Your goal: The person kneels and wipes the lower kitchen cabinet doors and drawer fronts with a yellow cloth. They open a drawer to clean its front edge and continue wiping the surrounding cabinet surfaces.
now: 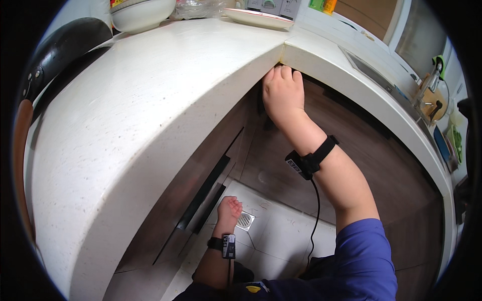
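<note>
My right hand [284,88] reaches up to the inner corner of the white countertop [241,71]. Its fingertips go under the counter's edge, at the top of the dark wood-grain cabinet front [286,150]; whether they hold anything is hidden. Lower down, my left hand [229,209] hangs above the tiled floor with its fingers loosely curled and nothing visible in it. Beside it are a square metal floor drain [245,221] and the black handle strip [205,192] of the left cabinet. Each wrist wears a black strap with a small cabled device.
On the counter stand a black pan [71,45], white bowls [143,17], a plate [259,19] and a clear plastic bag [197,9]. At the right are a metal sink edge [369,67], a wooden board [433,105] and green vegetables [456,141].
</note>
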Demonstrator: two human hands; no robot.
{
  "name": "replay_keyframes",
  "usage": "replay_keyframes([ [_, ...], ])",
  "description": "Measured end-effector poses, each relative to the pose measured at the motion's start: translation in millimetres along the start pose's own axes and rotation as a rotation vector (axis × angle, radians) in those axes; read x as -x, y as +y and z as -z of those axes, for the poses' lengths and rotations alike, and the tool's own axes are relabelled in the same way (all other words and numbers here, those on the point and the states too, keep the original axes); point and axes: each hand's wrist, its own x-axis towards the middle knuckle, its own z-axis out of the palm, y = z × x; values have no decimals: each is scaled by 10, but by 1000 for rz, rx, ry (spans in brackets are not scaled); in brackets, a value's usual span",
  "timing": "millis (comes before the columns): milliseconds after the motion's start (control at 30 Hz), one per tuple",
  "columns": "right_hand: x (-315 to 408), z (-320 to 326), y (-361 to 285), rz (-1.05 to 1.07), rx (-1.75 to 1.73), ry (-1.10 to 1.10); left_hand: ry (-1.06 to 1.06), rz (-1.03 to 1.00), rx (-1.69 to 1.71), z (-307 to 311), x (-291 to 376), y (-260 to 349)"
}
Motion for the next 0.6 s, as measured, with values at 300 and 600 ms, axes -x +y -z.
replay_keyframes([
  [300,-51,60,-66,-12,196,-103,36,-13,-3,52,-7,53],
  [600,325,174,282,-1,66,26,23,-2,13,149,-115,88],
])
